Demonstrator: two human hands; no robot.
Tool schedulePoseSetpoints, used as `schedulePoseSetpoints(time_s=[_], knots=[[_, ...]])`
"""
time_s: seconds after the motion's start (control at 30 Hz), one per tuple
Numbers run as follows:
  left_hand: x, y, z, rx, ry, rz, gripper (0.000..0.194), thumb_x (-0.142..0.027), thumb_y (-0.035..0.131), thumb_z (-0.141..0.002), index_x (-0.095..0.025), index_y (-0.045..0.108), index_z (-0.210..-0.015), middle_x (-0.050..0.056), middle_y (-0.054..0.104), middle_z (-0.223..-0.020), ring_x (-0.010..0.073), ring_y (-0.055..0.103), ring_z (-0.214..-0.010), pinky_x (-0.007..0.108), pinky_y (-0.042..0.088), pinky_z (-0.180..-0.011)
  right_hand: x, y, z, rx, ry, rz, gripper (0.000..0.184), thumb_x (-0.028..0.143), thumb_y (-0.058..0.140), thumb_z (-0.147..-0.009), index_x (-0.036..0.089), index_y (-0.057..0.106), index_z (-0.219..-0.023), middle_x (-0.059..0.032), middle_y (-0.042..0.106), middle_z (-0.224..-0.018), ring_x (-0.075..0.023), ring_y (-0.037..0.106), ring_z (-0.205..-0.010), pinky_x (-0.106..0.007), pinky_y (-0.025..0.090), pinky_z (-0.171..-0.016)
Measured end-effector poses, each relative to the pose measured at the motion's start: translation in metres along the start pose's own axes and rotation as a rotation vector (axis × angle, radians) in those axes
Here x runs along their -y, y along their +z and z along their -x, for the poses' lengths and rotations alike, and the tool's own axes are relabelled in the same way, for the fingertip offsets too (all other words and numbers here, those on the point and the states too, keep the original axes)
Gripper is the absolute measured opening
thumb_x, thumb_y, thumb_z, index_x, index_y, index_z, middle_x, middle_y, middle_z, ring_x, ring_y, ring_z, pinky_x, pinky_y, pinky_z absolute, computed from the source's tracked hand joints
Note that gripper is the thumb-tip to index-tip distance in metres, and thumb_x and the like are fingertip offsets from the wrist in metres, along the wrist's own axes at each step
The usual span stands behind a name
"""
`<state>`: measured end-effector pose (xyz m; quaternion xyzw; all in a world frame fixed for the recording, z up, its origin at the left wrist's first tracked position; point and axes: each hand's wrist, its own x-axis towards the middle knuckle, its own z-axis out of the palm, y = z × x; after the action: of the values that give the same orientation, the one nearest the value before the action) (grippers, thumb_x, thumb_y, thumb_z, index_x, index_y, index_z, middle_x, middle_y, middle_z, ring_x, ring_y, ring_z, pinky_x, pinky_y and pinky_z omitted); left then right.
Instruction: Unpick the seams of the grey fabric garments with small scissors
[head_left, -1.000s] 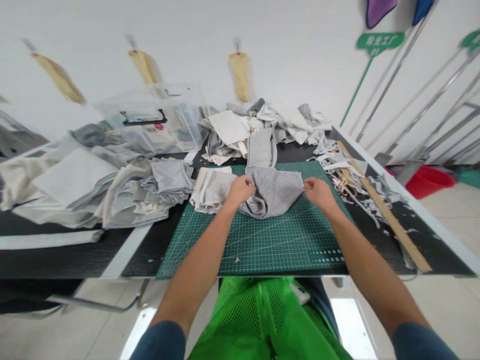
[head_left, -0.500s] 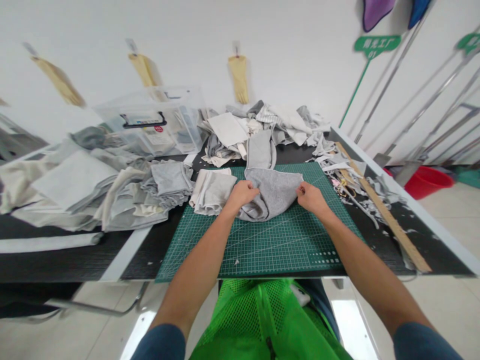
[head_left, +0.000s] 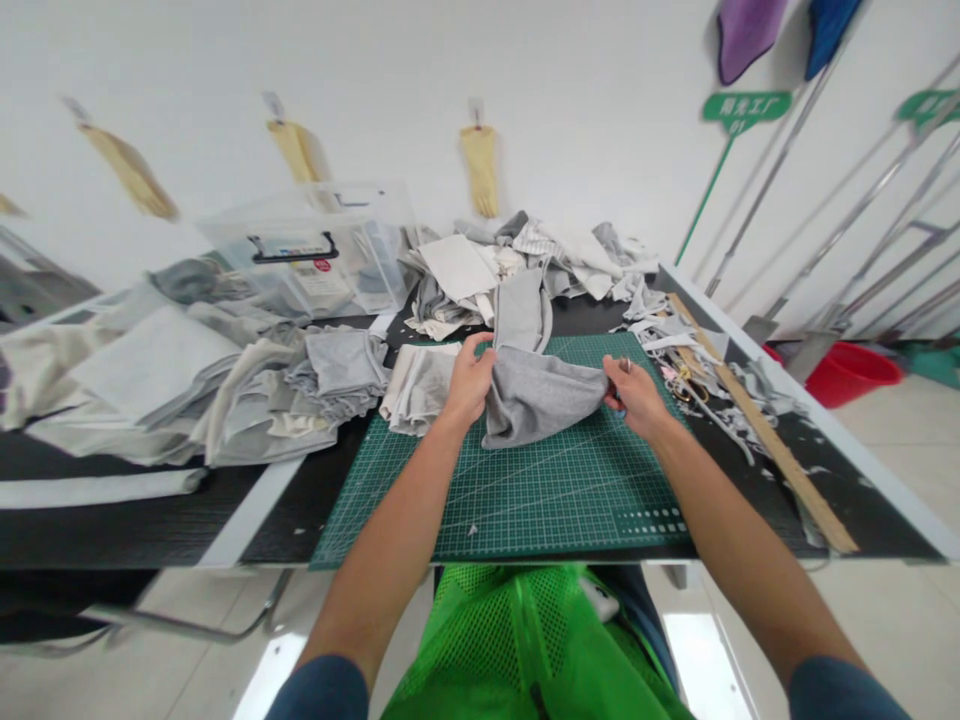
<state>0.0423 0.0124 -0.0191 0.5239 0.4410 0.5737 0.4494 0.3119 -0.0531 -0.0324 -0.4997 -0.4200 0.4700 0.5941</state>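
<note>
A piece of grey cloth [head_left: 544, 395] is stretched between my two hands over the green cutting mat [head_left: 555, 500]. My left hand [head_left: 472, 380] pinches its left edge. At the opposite corner, my right hand [head_left: 634, 395] is closed on the fabric, its fingers partly curled out of sight. Just left of my left hand lies a small folded stack of beige and grey cloth [head_left: 416, 385]. Behind the held piece, a grey folded strip of fabric [head_left: 519, 310] rests at the mat's far edge.
Heaped cloth [head_left: 165, 360] covers the table's left side beside a clear plastic box [head_left: 315, 255]. More scraps [head_left: 577, 245] are piled against the wall. A wooden ruler [head_left: 772, 440] lies at right among trimmings [head_left: 720, 420]. A red bucket [head_left: 855, 375] stands beyond the table.
The grey cloth has been lifted and pulled straighter between my hands. My left hand has turned more upright at its edge, and my right hand has shifted slightly right.
</note>
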Motion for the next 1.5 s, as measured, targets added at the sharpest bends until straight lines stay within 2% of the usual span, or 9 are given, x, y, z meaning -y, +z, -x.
schedulePoseSetpoints(time_s=[0.27,0.5,0.63,0.8,0.93,1.1,1.2,1.33,1.5], knots=[[-0.015,-0.012,0.001,0.164,-0.055,0.114,0.039,-0.014,0.069,-0.062,-0.017,0.072,-0.100,-0.001,0.064,-0.074,0.0129,0.055,-0.065,0.024,0.038,-0.059,0.011,-0.024,0.002,0.126,-0.227,0.392,0.061,0.042,0.081,-0.074,0.025,0.063,-0.130,0.0045,0.055,-0.074,-0.0105,0.045,-0.056,-0.023,0.037,-0.050],[-0.029,-0.031,-0.005,0.199,0.153,-0.189,0.063,-0.005,0.057,-0.059,-0.016,0.069,-0.120,0.003,0.071,-0.091,0.0178,0.063,-0.077,0.029,0.048,-0.070,0.006,-0.030,-0.006,0.048,-0.469,1.072,0.022,0.027,0.068,-0.081,0.018,0.076,-0.099,-0.0083,0.064,-0.089,-0.0221,0.059,-0.081,-0.036,0.048,-0.080],[-0.039,-0.035,0.004,0.173,0.362,-0.683,0.060,0.000,0.055,-0.061,-0.017,0.071,-0.116,0.011,0.067,-0.113,0.0271,0.063,-0.105,0.040,0.049,-0.096,0.013,-0.027,-0.003,0.020,-0.581,0.897,0.011,0.028,0.064,-0.080,0.020,0.071,-0.084,-0.0096,0.067,-0.097,-0.0247,0.061,-0.092,-0.036,0.049,-0.083],[-0.051,-0.032,0.016,0.157,0.398,-0.962,0.027,-0.005,0.056,-0.067,-0.014,0.074,-0.084,0.015,0.061,-0.100,0.0320,0.059,-0.106,0.047,0.047,-0.099,0.018,-0.021,0.004,0.043,-0.235,0.378,0.010,0.033,0.060,-0.080,0.023,0.061,-0.079,0.0034,0.052,-0.060,-0.0150,0.047,-0.055,-0.028,0.038,-0.054],[-0.064,-0.035,0.018,0.201,0.446,-0.672,0.009,-0.018,0.060,-0.070,-0.017,0.066,-0.063,0.012,0.067,-0.099,0.0302,0.060,-0.107,0.049,0.045,-0.105,0.021,-0.022,0.003,-0.037,-0.080,-0.074,0.021,0.032,0.071,-0.068,0.023,0.059,-0.083,0.0061,0.050,-0.060,-0.0115,0.040,-0.048,-0.025,0.034,-0.049],[-0.062,-0.031,0.017,0.292,0.015,0.037,0.021,-0.035,0.050,-0.081,-0.019,0.054,-0.068,0.007,0.068,-0.078,0.0209,0.068,-0.071,0.039,0.058,-0.071,0.024,-0.027,-0.001,-0.011,0.092,-0.169,0.022,0.034,0.071,-0.066,0.022,0.060,-0.081,0.0017,0.060,-0.066,-0.0165,0.054,-0.059,-0.029,0.045,-0.058],[-0.047,-0.024,0.014,0.375,-0.179,0.062,0.026,-0.045,0.056,-0.085,-0.019,0.056,-0.081,0.009,0.071,-0.082,0.0204,0.069,-0.070,0.036,0.058,-0.065,0.014,-0.027,-0.005,-0.057,0.154,0.035,0.019,0.035,0.069,-0.068,0.022,0.057,-0.076,0.0023,0.054,-0.059,-0.0167,0.050,-0.057,-0.029,0.043,-0.058],[-0.018,-0.018,0.010,0.477,-0.204,-0.370,0.037,-0.054,0.067,-0.081,-0.017,0.065,-0.081,0.010,0.072,-0.084,0.0194,0.066,-0.073,0.030,0.052,-0.064,-0.004,-0.030,-0.010,-0.211,0.012,0.643,0.010,0.031,0.062,-0.076,0.021,0.062,-0.078,-0.0004,0.056,-0.062,-0.0189,0.054,-0.065,-0.030,0.044,-0.065],[0.012,-0.008,0.014,0.598,-0.003,-0.833,0.023,-0.022,0.084,-0.048,-0.022,0.062,-0.053,-0.001,0.056,-0.054,0.0151,0.050,-0.057,0.029,0.039,-0.060,-0.010,-0.028,-0.010,-0.284,-0.360,1.092,0.025,0.023,0.062,-0.081,0.016,0.073,-0.102,-0.0174,0.066,-0.108,-0.0282,0.063,-0.098,-0.039,0.049,-0.090]])
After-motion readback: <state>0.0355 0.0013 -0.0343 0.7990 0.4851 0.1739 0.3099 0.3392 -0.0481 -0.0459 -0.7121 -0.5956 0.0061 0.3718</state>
